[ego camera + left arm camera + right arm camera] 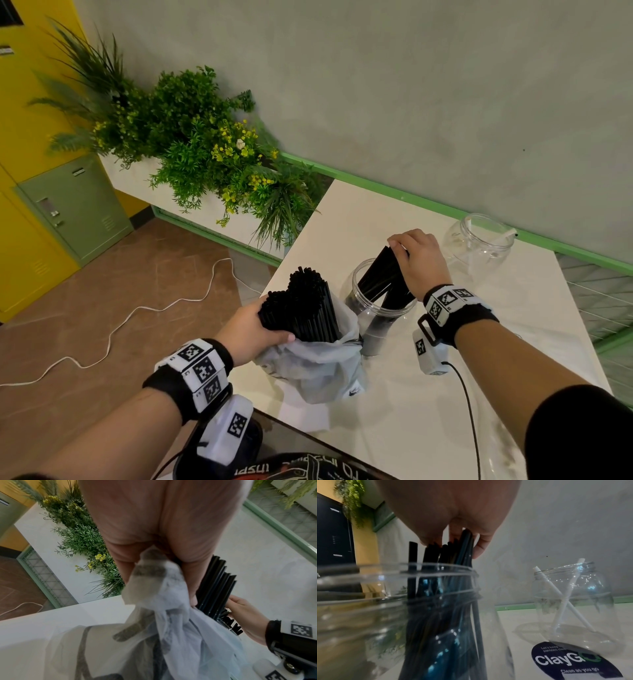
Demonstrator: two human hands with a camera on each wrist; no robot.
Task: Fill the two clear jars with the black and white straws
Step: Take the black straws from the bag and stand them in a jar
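Note:
A thick bundle of black straws [305, 305] stands upright in a translucent plastic bag [318, 363] at the table's near left. My left hand [253, 329] grips the bundle and the bag's rim [154, 588]. Just to the right stands a clear jar [376, 301] with black straws [443, 588] leaning in it. My right hand [418, 260] holds the tops of those straws over the jar mouth [464, 543]. A second clear jar [479, 240] stands farther back right and holds two crossed white straws [563, 597].
The white table [445, 394] ends at a green-trimmed grey wall. A planter with green foliage and yellow flowers [205, 147] sits beyond the table's left edge. A white cable [137, 308] lies on the brown floor. A dark round "ClayGo" sticker [570, 660] lies on the table.

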